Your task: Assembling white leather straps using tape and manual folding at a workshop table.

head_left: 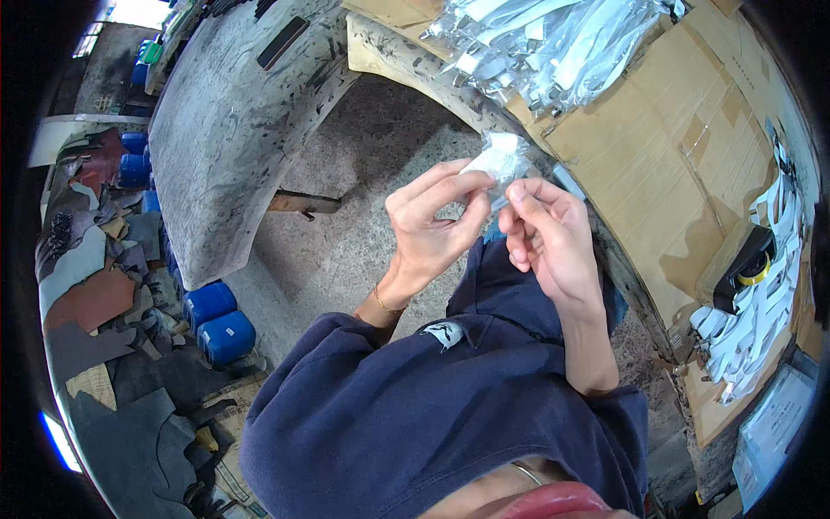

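Note:
Held up in front of my body is a small clear plastic bag (503, 159) with a folded white strap-like thing inside. My left hand (435, 209) is closed in a pinch on the bag's lower left edge, thumb against forefinger. On the other side, my right hand (553, 232) pinches thumb and forefinger together at the bag's lower right edge, its other fingers curled. The fingertips partly hide the bag's lower end. A pile of white straps in clear bags (562, 43) lies beyond my hands on the cardboard-covered table (640, 147).
A black tape dispenser (743, 268) stands at the right, beside loose white straps (756, 333) with metal parts. A curved, stained grey board (233, 130) rises at the left. Blue plastic drums (226, 336) and leather-like scraps (95, 298) lie farther left.

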Action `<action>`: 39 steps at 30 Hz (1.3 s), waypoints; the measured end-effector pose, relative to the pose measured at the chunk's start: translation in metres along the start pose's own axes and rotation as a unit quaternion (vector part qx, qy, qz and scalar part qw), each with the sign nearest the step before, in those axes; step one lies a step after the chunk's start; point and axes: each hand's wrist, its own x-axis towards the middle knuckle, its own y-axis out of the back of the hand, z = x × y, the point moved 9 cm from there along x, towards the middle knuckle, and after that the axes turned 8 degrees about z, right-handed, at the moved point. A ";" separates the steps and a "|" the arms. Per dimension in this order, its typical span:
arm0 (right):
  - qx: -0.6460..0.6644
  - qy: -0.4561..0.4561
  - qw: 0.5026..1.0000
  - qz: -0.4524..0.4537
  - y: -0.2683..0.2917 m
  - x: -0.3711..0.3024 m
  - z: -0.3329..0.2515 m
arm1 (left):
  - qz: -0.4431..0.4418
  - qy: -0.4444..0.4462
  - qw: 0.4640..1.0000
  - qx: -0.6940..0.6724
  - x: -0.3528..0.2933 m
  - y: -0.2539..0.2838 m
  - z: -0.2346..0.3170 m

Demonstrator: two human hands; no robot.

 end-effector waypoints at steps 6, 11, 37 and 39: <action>0.033 -0.065 0.997 -0.008 0.001 0.001 0.009 | 0.011 0.001 1.000 0.004 -0.001 -0.002 0.000; -0.008 -0.021 1.000 0.011 0.004 0.006 0.011 | 0.024 0.014 0.999 0.029 -0.003 -0.001 -0.001; -0.452 0.442 0.761 -0.148 -0.033 0.007 -0.132 | -0.280 0.131 0.937 -0.165 0.059 -0.041 0.008; -0.424 0.215 0.851 -0.223 -0.030 0.019 -0.123 | -0.312 0.096 0.931 -0.162 0.083 -0.048 0.025</action>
